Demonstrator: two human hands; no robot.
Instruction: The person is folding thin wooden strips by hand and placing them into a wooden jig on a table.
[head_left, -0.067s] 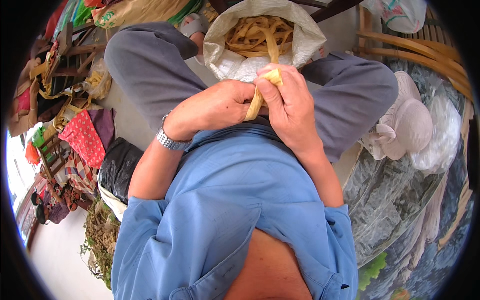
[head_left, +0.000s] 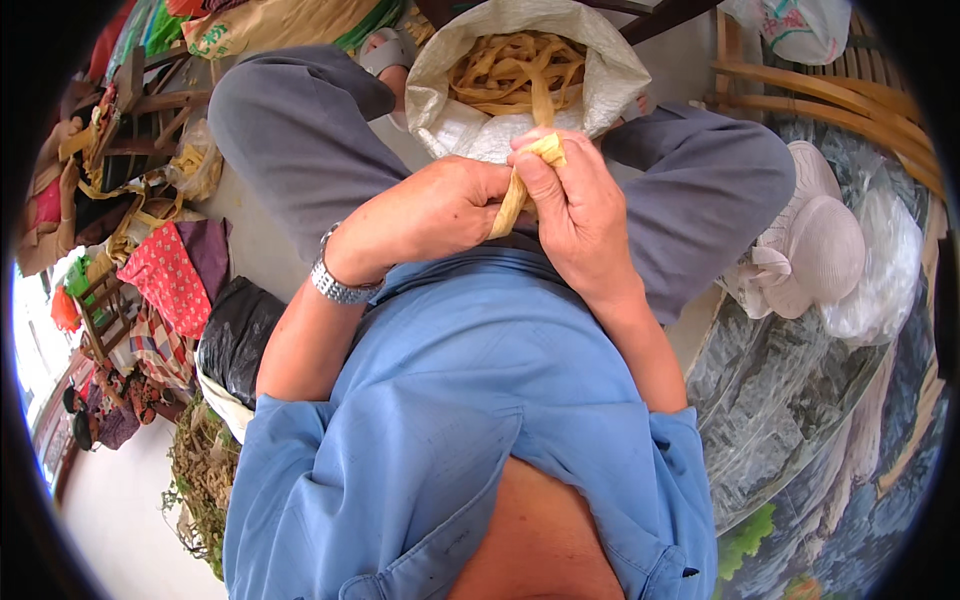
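Both of my hands meet over my lap on one flat, yellowish strip (head_left: 511,207) of fibre-like material. My left hand (head_left: 455,205), with a metal watch (head_left: 340,272) at the wrist, pinches the strip from the left side. Thumb and fingers of my right hand (head_left: 577,195) close on the folded part of the same strip, whose pale end pokes up over the thumb. From there the strip runs away from me into a white woven sack (head_left: 440,112). Coils of the same tan strip (head_left: 500,70) lie inside the sack. The left fingertips are partly hidden.
At left, a person (head_left: 62,195) sits near wooden chairs and yellow strips, beside a red patterned cloth (head_left: 168,275). A black bag (head_left: 240,335) and dried plants (head_left: 203,470) lie by my left side. On my right are a pale hat (head_left: 825,250), plastic sheeting (head_left: 780,400) and a wooden chair (head_left: 820,95).
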